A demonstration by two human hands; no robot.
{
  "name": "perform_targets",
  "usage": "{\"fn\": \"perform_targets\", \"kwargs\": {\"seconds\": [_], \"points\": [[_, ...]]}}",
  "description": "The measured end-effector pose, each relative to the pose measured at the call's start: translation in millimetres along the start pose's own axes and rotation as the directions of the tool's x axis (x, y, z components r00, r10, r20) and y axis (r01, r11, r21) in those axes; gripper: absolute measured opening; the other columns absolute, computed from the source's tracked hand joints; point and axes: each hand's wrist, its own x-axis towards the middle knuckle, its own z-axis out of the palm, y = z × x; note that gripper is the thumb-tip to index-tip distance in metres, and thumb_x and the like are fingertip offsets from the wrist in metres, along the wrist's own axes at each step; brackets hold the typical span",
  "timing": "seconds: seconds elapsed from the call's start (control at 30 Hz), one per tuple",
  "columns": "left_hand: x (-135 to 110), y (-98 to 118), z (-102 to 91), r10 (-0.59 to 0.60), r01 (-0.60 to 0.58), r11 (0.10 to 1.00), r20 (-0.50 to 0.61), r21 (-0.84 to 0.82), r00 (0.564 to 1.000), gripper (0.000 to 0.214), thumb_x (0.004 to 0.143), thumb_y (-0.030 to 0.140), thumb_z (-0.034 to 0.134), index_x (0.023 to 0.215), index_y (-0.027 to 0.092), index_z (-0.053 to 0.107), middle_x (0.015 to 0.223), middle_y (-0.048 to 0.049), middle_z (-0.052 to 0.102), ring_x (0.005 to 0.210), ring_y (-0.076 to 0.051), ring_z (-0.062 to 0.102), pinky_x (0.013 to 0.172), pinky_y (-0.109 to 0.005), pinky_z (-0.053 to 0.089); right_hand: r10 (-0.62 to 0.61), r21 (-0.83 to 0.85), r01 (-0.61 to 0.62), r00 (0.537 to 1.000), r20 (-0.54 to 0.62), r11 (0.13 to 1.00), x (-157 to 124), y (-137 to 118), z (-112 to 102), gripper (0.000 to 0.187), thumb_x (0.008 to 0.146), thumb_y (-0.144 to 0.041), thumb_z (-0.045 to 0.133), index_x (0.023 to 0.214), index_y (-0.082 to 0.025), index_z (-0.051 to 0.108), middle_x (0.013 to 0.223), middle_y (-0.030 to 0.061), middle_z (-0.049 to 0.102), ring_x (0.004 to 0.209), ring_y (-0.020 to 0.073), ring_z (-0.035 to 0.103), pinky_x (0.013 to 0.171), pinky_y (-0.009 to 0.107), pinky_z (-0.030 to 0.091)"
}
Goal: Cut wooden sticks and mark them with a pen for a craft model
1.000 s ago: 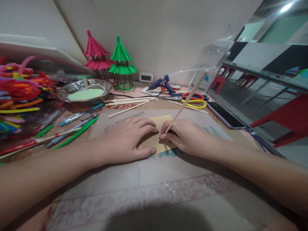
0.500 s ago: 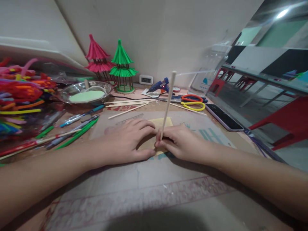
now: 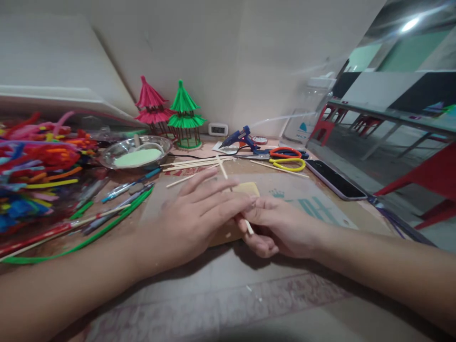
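Note:
My right hand (image 3: pixel 276 218) is closed around a thin pale wooden stick (image 3: pixel 222 168), whose short end pokes out between the fingers. The stick lies tilted, its far end pointing away toward the back of the table. Stretched out over the stick, my left hand (image 3: pixel 199 211) has its fingers apart, with the fingertips touching or very near my right fingers. Beneath both hands is a yellow square sheet (image 3: pixel 249 189), mostly covered by them. It rests on a printed translucent plastic sheet (image 3: pixel 199 289) on the table.
Behind lie several wooden sticks (image 3: pixel 195 164), a blue glue gun (image 3: pixel 237 137), scissors (image 3: pixel 288 164) and a phone (image 3: pixel 335 180). Pink (image 3: pixel 151 97) and green (image 3: pixel 184 111) pagoda models stand by a metal bowl (image 3: pixel 166 147). Colourful pipe cleaners (image 3: pixel 39 161) heap at left.
The stick has gone from upright to tilted, its top now pointing away from me. My left hand has moved over it, and my right hand has turned with its fingers underneath.

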Motion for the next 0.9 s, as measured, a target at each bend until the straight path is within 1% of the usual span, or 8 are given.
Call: {"fn": "perform_targets", "kwargs": {"seconds": [0.1,0.17,0.27,0.37,0.47,0.57,0.73,0.9], "points": [[-0.7,-2.8,-2.1,-0.019,0.021,0.994,0.016,-0.106,1.0,0.038,0.101,0.014,0.042,0.135,0.026,0.054,0.113,-0.0038,0.074,0.108,-0.018,0.067,0.113,-0.044,0.041,0.004,-0.04,-0.003,1.0,0.014,0.999,0.7,3.4,-0.2,0.04,0.089,-0.053,0.059,0.068,-0.019,0.057,0.04,-0.0049,0.051,0.032,0.006,0.028,0.034,0.018,0.018],[-0.5,-3.3,-5.3,-0.077,0.075,0.982,-0.008,-0.171,0.997,0.037,0.101,0.012,0.041,0.13,0.026,0.058,0.102,-0.0026,0.073,0.094,-0.016,0.067,0.094,-0.034,0.052,-0.096,-0.088,0.093,0.995,-0.034,0.992,1.5,2.5,-1.1,0.041,0.089,-0.054,0.061,0.07,-0.018,0.058,0.046,-0.003,0.057,0.034,0.006,0.036,0.035,0.018,0.025],[2.2,1.1,-11.6,-0.207,0.194,0.954,-0.036,-0.228,0.978,0.033,0.098,0.01,0.04,0.116,0.026,0.063,0.087,0.0,0.069,0.079,-0.014,0.063,0.072,-0.026,0.051,-0.34,-0.137,0.321,0.929,-0.144,0.937,1.5,-2.2,-0.2,0.029,0.085,-0.046,0.074,0.086,-0.02,0.061,0.063,-0.0021,0.068,0.045,0.0071,0.051,0.044,0.018,0.04],[5.7,8.6,-15.1,-0.324,0.304,0.908,-0.022,-0.288,0.946,0.029,0.095,0.009,0.04,0.103,0.023,0.064,0.08,0.0012,0.065,0.074,-0.013,0.061,0.069,-0.025,0.051,-0.461,-0.162,0.435,0.866,-0.194,0.886,-0.8,-7.3,4.5,0.021,0.084,-0.036,0.077,0.094,-0.021,0.066,0.077,0.0003,0.074,0.058,0.0088,0.062,0.055,0.021,0.051],[6.6,13.9,-13.7,-0.394,0.37,0.865,-0.002,-0.338,0.919,0.028,0.094,0.008,0.038,0.1,0.022,0.062,0.076,0.0024,0.063,0.069,-0.011,0.06,0.064,-0.022,0.05,-0.482,-0.14,0.462,0.853,-0.201,0.876,-2.7,-9.2,9.7,0.015,0.083,-0.032,0.078,0.087,-0.02,0.069,0.079,0.002,0.076,0.062,0.0098,0.066,0.061,0.024,0.055],[5.3,15.0,-10.1,-0.421,0.389,0.848,-0.012,-0.361,0.907,0.027,0.095,0.011,0.039,0.1,0.021,0.064,0.072,0.0036,0.063,0.064,-0.01,0.058,0.059,-0.02,0.048,-0.478,-0.101,0.467,0.854,-0.206,0.878,-2.2,-8.3,11.8,0.015,0.082,-0.03,0.079,0.085,-0.019,0.069,0.079,0.0018,0.078,0.061,0.0091,0.067,0.06,0.022,0.056],[4.3,13.8,-8.4,-0.45,0.406,0.824,-0.022,-0.396,0.893,0.024,0.097,0.016,0.044,0.1,0.022,0.067,0.076,0.0033,0.068,0.066,-0.009,0.061,0.061,-0.018,0.048,-0.478,-0.068,0.476,0.852,-0.213,0.877,-0.9,-8.7,11.0,0.018,0.082,-0.029,0.081,0.084,-0.017,0.068,0.077,0.0022,0.078,0.059,0.0088,0.068,0.057,0.021,0.056],[9.4,19.0,-13.0,-0.515,0.472,0.729,0.056,-0.496,0.855,0.026,0.097,0.02,0.043,0.103,0.021,0.069,0.071,0.0033,0.066,0.062,-0.009,0.06,0.059,-0.017,0.049,-0.497,-0.052,0.498,0.842,-0.211,0.866,-2.5,-12.9,12.0,0.016,0.082,-0.029,0.081,0.086,-0.018,0.07,0.072,0.0005,0.077,0.058,0.0081,0.067,0.055,0.018,0.054]]}}
